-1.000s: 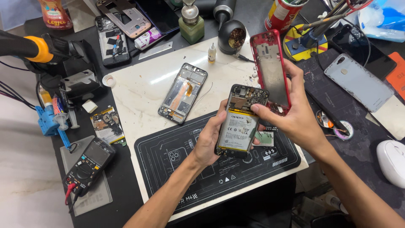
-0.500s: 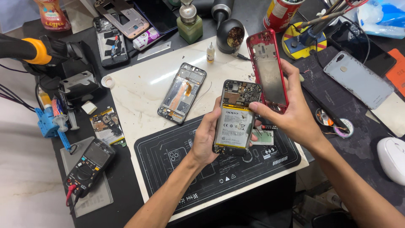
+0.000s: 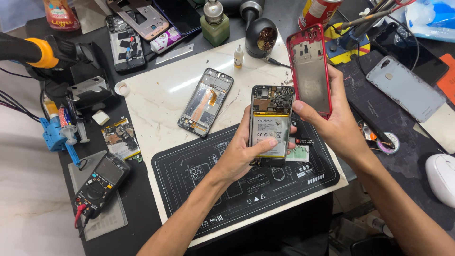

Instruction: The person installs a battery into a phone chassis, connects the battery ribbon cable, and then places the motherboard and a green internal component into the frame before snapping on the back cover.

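Red back cover (image 3: pixel 312 71) lifted clear in right hand (image 3: pixel 334 128); left hand (image 3: pixel 241 154) still clasps opened phone (image 3: pixel 270 124).

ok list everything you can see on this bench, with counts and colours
opened phone: 1, black, battery showing, in left hand
back cover: 1, red, in right hand
phone frame: 1, black, on white slab
work mat: 1, black, front of slab
multimeter: 1, black, front left
small bottle: 1, clear, yellow cap, slab's far edge
grey cover: 1, far right
mouse: 1, white, right edge
left hand: grip on opened phone
right hand: grip on back cover
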